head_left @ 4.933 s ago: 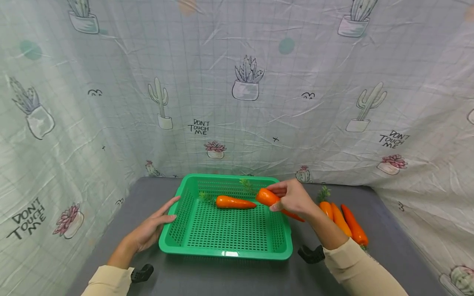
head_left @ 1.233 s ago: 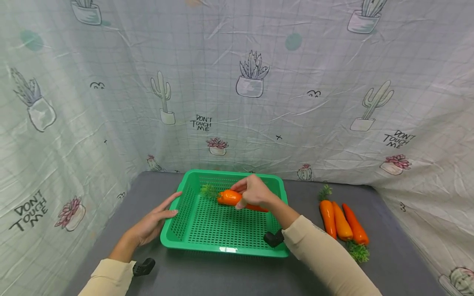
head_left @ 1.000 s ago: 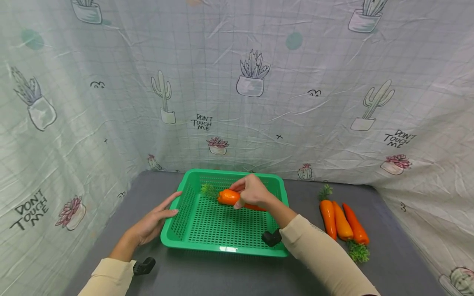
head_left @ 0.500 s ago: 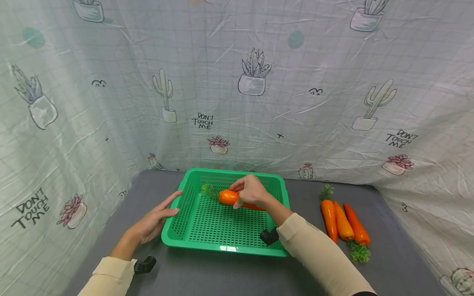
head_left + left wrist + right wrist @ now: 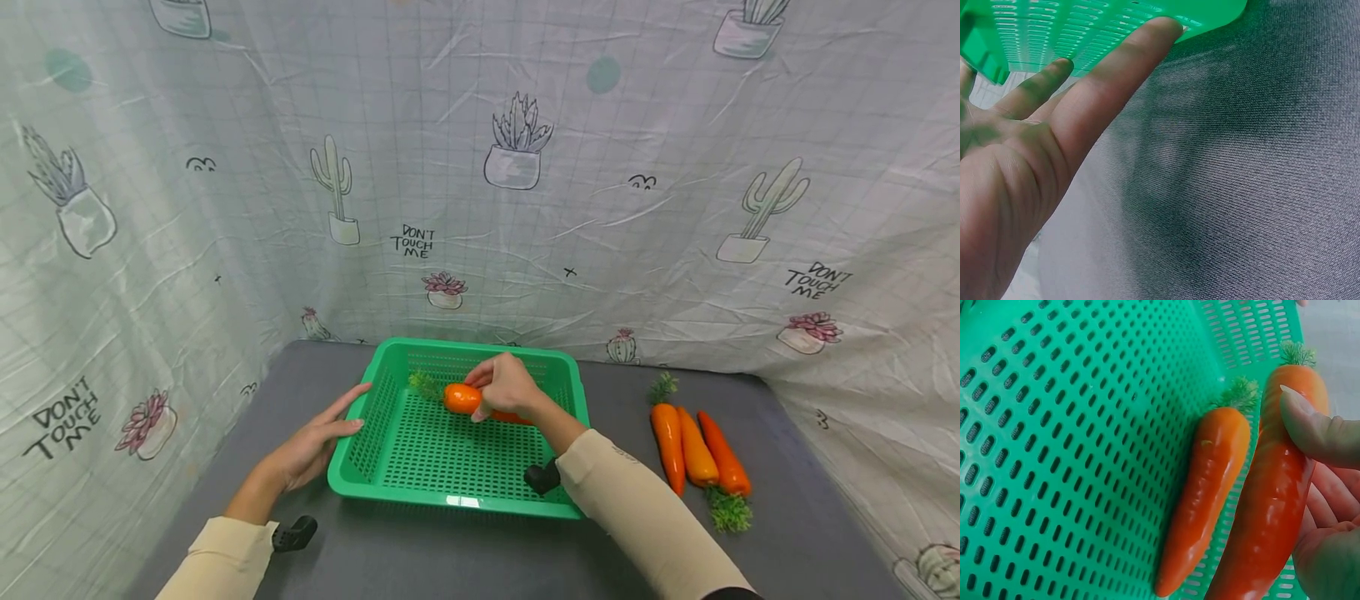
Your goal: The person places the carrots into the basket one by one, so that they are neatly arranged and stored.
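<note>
The right hand [image 5: 507, 385] gripped a carrot [image 5: 1275, 494] over the basket's [image 5: 352, 479] far side, beside another carrot [image 5: 1207, 490]. The left hand [image 5: 307, 450], fingers straight, touched the basket's left wall.

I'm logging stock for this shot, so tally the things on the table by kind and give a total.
Carrots: 5, with 1 held by the right hand over the basket, 1 lying in the basket, 3 on the table
Green baskets: 1
Total: 6
</note>
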A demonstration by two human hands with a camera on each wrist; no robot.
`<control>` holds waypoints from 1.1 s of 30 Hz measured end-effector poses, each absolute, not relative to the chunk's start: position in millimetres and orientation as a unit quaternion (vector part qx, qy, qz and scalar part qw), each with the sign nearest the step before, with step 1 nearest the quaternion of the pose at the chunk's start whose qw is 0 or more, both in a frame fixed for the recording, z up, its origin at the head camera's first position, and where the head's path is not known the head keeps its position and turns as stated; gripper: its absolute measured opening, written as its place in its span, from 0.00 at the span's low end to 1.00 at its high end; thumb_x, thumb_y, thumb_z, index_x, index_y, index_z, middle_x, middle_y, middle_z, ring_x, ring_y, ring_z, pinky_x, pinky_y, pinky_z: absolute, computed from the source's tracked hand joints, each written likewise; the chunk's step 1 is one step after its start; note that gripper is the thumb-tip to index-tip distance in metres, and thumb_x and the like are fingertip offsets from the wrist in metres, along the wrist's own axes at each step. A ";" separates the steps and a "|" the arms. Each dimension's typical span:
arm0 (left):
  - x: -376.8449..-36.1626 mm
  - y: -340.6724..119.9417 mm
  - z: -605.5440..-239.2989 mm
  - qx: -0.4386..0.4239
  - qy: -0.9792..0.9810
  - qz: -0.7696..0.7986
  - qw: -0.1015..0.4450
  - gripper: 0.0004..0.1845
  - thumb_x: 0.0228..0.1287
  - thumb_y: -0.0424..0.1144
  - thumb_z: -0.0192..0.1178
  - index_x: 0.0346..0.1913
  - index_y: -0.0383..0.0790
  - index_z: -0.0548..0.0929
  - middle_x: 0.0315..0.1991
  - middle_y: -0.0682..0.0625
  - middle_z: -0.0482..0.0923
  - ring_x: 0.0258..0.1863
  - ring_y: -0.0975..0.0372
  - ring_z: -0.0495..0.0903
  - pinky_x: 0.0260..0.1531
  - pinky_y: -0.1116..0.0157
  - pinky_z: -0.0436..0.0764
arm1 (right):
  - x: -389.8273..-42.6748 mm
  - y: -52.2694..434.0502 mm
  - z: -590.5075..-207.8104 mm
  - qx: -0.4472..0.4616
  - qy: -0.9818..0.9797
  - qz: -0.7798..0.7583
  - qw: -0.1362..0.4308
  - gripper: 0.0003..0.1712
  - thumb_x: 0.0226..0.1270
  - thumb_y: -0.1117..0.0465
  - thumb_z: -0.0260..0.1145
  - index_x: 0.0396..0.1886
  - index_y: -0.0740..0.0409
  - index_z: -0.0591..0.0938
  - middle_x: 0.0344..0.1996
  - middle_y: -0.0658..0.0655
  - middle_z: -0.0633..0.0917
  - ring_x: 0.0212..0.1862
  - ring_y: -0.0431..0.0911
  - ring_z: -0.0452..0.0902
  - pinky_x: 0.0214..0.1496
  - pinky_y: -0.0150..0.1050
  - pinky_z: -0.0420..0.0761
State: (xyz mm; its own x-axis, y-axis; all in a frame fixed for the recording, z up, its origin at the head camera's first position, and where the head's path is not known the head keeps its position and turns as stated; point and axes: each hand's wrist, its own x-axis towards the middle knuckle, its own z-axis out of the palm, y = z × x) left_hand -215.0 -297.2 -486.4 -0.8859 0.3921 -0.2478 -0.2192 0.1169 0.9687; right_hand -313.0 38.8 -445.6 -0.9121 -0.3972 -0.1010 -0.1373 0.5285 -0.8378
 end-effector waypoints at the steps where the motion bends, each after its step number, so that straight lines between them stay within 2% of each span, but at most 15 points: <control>1: -214.9 -297.1 -486.3 0.061 0.711 0.662 0.231 0.40 0.83 0.47 0.49 0.86 0.64 0.39 0.84 0.51 0.14 0.84 0.41 0.21 0.79 0.33 0.44 | -312.8 38.2 -446.0 -0.154 0.864 -0.458 0.141 0.30 0.36 0.77 0.85 0.45 0.57 0.92 0.45 0.58 0.92 0.47 0.51 0.89 0.45 0.43 0.89; 16: -214.9 -296.8 -485.5 0.064 0.717 0.656 0.228 0.40 0.83 0.46 0.49 0.86 0.64 0.40 0.84 0.51 0.13 0.83 0.43 0.15 0.77 0.29 0.36 | -313.3 35.8 -452.0 -0.142 0.878 -0.437 0.134 0.29 0.40 0.75 0.85 0.47 0.55 0.93 0.47 0.57 0.93 0.49 0.52 0.87 0.51 0.46 0.88; 22: -215.0 -296.0 -484.1 0.061 0.715 0.658 0.230 0.40 0.83 0.46 0.49 0.86 0.64 0.39 0.84 0.51 0.14 0.83 0.42 0.18 0.78 0.31 0.40 | -314.4 35.7 -450.9 -0.134 0.873 -0.446 0.144 0.29 0.39 0.76 0.85 0.47 0.56 0.93 0.47 0.58 0.92 0.49 0.52 0.87 0.49 0.45 0.89; 24: -214.8 -295.6 -484.0 0.060 0.713 0.659 0.230 0.40 0.83 0.46 0.49 0.86 0.64 0.39 0.84 0.50 0.14 0.84 0.42 0.19 0.79 0.32 0.41 | -314.0 36.0 -451.4 -0.131 0.872 -0.448 0.146 0.29 0.39 0.76 0.85 0.47 0.56 0.93 0.47 0.58 0.92 0.49 0.52 0.87 0.49 0.45 0.89; 29: -214.9 -295.3 -484.4 0.058 0.711 0.660 0.234 0.40 0.82 0.46 0.49 0.86 0.63 0.39 0.85 0.50 0.15 0.85 0.41 0.32 0.76 0.46 0.63 | -313.6 36.4 -453.3 -0.131 0.870 -0.452 0.148 0.29 0.39 0.76 0.85 0.47 0.57 0.93 0.46 0.59 0.92 0.48 0.52 0.87 0.48 0.45 0.89; 31: -214.9 -295.5 -484.4 0.058 0.711 0.660 0.236 0.40 0.82 0.46 0.50 0.86 0.62 0.39 0.85 0.49 0.15 0.85 0.40 0.35 0.72 0.51 0.67 | -313.7 36.3 -454.2 -0.130 0.869 -0.454 0.150 0.29 0.39 0.77 0.84 0.47 0.57 0.93 0.47 0.59 0.92 0.48 0.52 0.87 0.48 0.45 0.89; 33: -214.5 -295.4 -483.8 0.057 0.712 0.659 0.236 0.41 0.83 0.46 0.50 0.86 0.62 0.39 0.84 0.49 0.15 0.85 0.40 0.34 0.72 0.51 0.67 | -313.4 36.4 -455.3 -0.129 0.868 -0.455 0.152 0.30 0.38 0.77 0.84 0.47 0.57 0.93 0.47 0.59 0.92 0.48 0.52 0.87 0.48 0.45 0.89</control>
State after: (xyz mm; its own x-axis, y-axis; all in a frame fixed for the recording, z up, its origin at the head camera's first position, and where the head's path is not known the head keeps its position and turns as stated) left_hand -214.5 -295.4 -483.8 -0.8825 0.3921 -0.2598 -0.2289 0.1247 0.9654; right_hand -313.4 36.4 -455.3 -0.9206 -0.3621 -0.1461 -0.0860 0.5530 -0.8287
